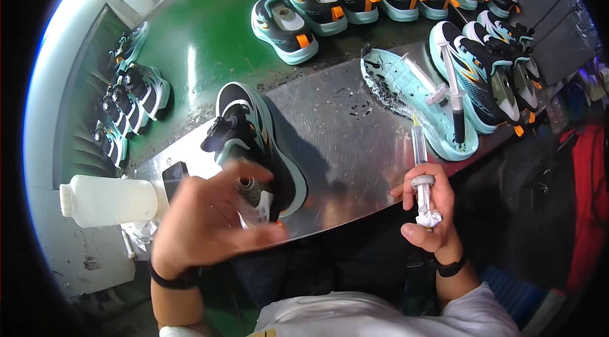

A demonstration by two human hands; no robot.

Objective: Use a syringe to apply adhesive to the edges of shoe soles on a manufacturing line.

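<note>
My right hand (pixel 441 204) is closed round a clear syringe (pixel 419 147). Its yellow tip points away from me and white crumpled tissue wraps the plunger end. At the heel of a black, white and mint sneaker (pixel 288 175), my left hand (pixel 190 226) is blurred, its thumb and fingers spread apart. Whether it touches the shoe I cannot tell. The sneaker stands on the metal tabletop (pixel 336 153) with its toe away from me. Beyond my right hand lies a mint shoe sole (pixel 387 74), its edge smeared black and white. Another syringe (pixel 455 93) with dark contents rests on the sole.
Several matching sneakers (pixel 317 1) line the far side of the green table surface (pixel 222 26). More sneakers (pixel 501 77) stand at the right, and others (pixel 149 86) at the left. A whitish plastic bottle (pixel 111 200) lies at the left beside a dark flat object (pixel 174 172).
</note>
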